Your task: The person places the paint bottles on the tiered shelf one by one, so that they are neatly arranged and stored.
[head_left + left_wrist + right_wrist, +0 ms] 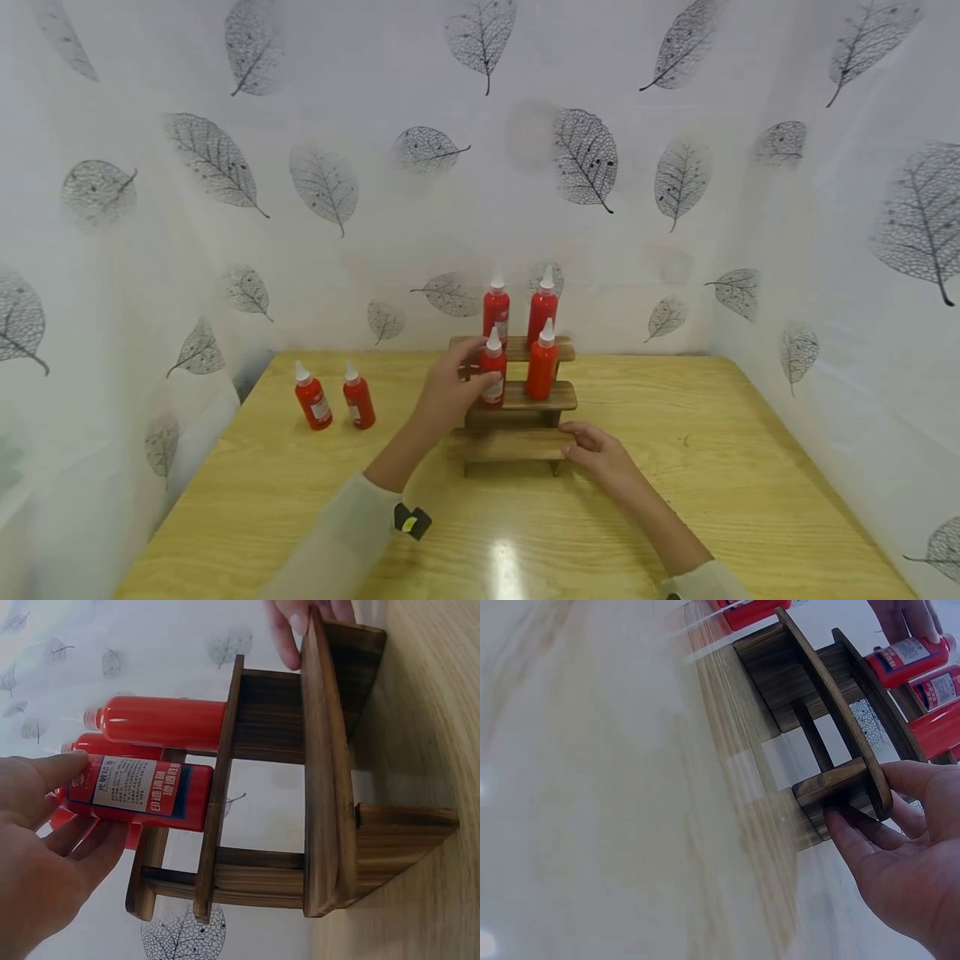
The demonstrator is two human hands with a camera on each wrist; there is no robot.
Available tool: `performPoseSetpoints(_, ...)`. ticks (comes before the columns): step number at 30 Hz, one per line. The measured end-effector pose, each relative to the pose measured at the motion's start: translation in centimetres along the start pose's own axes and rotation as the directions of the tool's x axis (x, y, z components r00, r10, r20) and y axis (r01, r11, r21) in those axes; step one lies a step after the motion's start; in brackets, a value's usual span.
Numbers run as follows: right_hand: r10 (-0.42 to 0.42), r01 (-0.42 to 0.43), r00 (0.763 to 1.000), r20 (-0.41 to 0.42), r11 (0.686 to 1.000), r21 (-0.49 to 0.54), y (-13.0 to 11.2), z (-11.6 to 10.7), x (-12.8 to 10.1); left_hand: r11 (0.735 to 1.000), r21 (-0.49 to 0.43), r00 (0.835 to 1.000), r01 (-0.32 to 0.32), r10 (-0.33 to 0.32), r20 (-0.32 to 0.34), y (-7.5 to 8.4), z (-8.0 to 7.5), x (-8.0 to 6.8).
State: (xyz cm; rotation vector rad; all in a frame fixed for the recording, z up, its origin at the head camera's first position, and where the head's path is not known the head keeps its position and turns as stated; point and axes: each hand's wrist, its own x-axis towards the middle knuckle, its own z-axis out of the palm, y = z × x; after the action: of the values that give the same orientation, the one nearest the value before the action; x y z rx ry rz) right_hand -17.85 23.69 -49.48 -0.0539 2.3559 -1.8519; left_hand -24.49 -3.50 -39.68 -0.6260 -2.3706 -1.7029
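A three-step wooden display rack (pixel 510 446) stands on the table. My left hand (pixel 447 387) grips a red bottle (pixel 492 367) with a white pointed cap, its base at the middle step's left side. In the left wrist view this bottle (pixel 142 791) shows a printed white label, thumb and fingers around it. To its right on the same step stands another red bottle (pixel 542 371). Two more red bottles, one at left (pixel 496 312) and one at right (pixel 543 308), occupy the top step. My right hand (pixel 600 454) holds the right end of the lowest step (pixel 855 742) between thumb and fingers.
Two further red bottles, an outer one (pixel 315 404) and an inner one (pixel 360 404), stand on the wooden table (pixel 247 508) left of the rack. A white leaf-patterned curtain (pixel 360 250) encloses the back and sides.
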Motion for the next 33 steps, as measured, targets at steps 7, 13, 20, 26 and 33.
performPoseSetpoints(7,-0.011,0.012,1.000,0.020,1.000,-0.002,0.1,-0.1,0.1,1.000,-0.018,1.000,0.004,-0.003,0.002,-0.3,0.7,0.9)
performPoseSetpoints(13,-0.018,0.018,1.000,0.026,1.000,-0.016,0.2,-0.1,0.1,0.999,-0.031,1.000,-0.007,0.007,0.014,-0.4,0.9,1.2)
performPoseSetpoints(20,-0.007,0.007,1.000,0.015,1.000,0.005,-0.2,-0.1,0.0,1.000,-0.011,1.000,-0.003,0.003,0.010,-0.1,0.8,1.4)
performPoseSetpoints(26,-0.007,0.007,1.000,0.017,1.000,0.004,0.0,-0.1,0.1,1.000,-0.009,1.000,0.011,-0.011,0.008,0.1,0.5,1.2)
performPoseSetpoints(33,-0.008,0.008,1.000,0.005,1.000,-0.001,0.2,-0.1,0.2,0.999,-0.003,0.998,-0.048,0.048,-0.044,-0.2,-1.5,-0.3)
